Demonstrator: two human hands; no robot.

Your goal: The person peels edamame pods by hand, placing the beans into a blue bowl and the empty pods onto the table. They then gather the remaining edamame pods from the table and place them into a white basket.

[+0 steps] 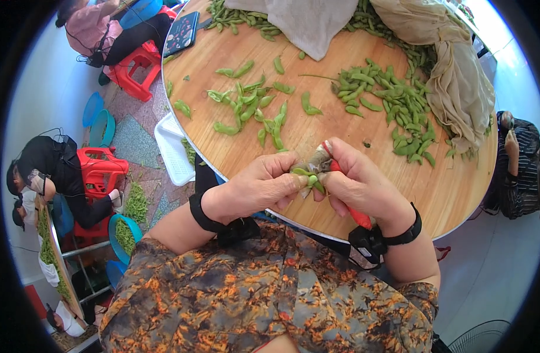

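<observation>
Partly hidden green pod [310, 176] between both hands' grasping fingers [293, 179], red-handled tool [359, 216] mostly covered by right hand [364, 185].

A green bean pod [308, 176] is pinched between the fingertips of the left hand [255, 189] and the right hand [358, 185], held just above the near edge of the round wooden table. The right hand also grips a red-handled tool [355, 213], its handle running down through the palm toward the wrist.

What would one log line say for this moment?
left hand: holds green pod | right hand: grips red-handled tool at pod | round wooden table: loose pods
</observation>
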